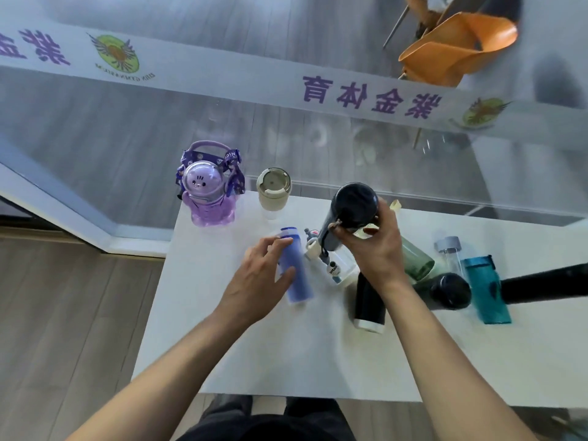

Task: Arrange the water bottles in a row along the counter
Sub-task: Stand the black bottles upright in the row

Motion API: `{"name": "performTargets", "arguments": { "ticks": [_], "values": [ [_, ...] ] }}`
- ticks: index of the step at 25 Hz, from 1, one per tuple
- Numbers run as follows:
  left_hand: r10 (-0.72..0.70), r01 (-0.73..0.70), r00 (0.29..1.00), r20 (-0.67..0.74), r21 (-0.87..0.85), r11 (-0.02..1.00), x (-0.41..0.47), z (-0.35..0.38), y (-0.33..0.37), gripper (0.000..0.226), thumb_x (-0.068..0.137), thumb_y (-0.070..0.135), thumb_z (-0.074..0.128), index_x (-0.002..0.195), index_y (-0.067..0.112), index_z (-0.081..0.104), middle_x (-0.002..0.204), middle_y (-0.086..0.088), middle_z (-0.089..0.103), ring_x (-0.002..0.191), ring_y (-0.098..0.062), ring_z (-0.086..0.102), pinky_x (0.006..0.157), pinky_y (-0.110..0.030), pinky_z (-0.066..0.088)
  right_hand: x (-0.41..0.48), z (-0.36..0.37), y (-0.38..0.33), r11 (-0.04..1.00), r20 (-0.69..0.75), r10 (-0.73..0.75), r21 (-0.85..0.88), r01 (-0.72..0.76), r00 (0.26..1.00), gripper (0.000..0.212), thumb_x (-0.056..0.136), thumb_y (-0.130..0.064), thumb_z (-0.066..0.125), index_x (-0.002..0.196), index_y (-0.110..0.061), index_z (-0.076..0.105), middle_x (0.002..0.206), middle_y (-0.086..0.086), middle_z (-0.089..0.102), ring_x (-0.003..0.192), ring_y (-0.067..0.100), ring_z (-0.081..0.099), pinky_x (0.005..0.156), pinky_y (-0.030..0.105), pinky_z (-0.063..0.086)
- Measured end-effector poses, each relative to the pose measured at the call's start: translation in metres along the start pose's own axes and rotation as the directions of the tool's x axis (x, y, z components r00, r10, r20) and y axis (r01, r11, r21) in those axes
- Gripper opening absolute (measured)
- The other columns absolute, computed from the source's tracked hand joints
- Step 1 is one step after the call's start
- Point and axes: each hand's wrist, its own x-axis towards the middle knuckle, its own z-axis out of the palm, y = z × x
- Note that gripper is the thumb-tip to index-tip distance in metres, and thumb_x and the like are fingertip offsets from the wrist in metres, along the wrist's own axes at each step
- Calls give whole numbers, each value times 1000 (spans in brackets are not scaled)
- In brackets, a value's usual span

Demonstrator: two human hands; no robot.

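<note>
My right hand [375, 249] grips the dark bottle [351, 211] aloft mid-counter [286, 354], left hand [261, 278] spread, closing on the lying blue bottle [296, 268]; risk: crowded bottles near the right edge may get knocked rolling.

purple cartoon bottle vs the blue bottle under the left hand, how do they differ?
Pose: the purple cartoon bottle stands upright at the counter's back left corner; the blue bottle lies on its side.
Shape: the purple cartoon bottle is squat, with a domed lid and strap; the blue bottle is a slim plain cylinder.
Contact: the left hand rests on the blue bottle; nothing touches the purple cartoon bottle.
Both sit on the counter.
</note>
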Motion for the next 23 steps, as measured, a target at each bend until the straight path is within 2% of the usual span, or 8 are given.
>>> {"name": "performTargets", "arguments": {
  "ticks": [3,7,9,12,17,23],
  "values": [
    [-106,100,992,75,85,991,10,28,3,51,93,30,58,142,25,45,145,1,44,117,-30,49,102,-38,40,43,-6,18,999,36,12,29,-14,999,59,68,-21,90,114,-33,55,112,-3,66,100,15,66,85,37,57],
    [-227,184,955,188,222,958,23,57,10,55,97,33,49,150,31,32,161,-1,25,140,-28,30,112,-36,29,89,5,45,999,161,25,-40,-19,987,65,67,-21,89,119,-28,52,112,-5,67,103,15,64,89,32,53],
    [-276,219,941,195,271,937,29,66,9,55,98,34,47,150,34,29,163,0,18,145,-26,22,113,-38,30,103,16,61,998,220,18,-66,-3,975,70,65,-24,90,125,-24,54,112,-4,68,104,17,65,88,31,52],
    [-335,268,923,191,306,913,36,75,4,57,96,34,48,149,38,28,164,1,15,145,-26,20,111,-43,35,116,31,77,995,293,58,-89,-33,954,73,65,-22,91,129,-25,54,112,-8,66,103,14,62,89,28,49],
    [-410,328,883,228,327,887,35,90,-5,63,94,32,49,152,36,25,165,4,12,148,-28,17,114,-45,30,127,48,89,991,317,119,-95,-94,941,75,65,-20,90,130,-24,53,111,-8,63,103,13,59,87,21,44],
    [-405,322,887,221,330,887,34,93,-9,63,94,34,49,152,37,25,165,6,11,148,-28,18,115,-43,31,131,58,88,992,303,111,-90,-88,946,74,71,-20,88,135,-21,51,120,-4,64,106,9,56,94,22,44]
  ]
}}
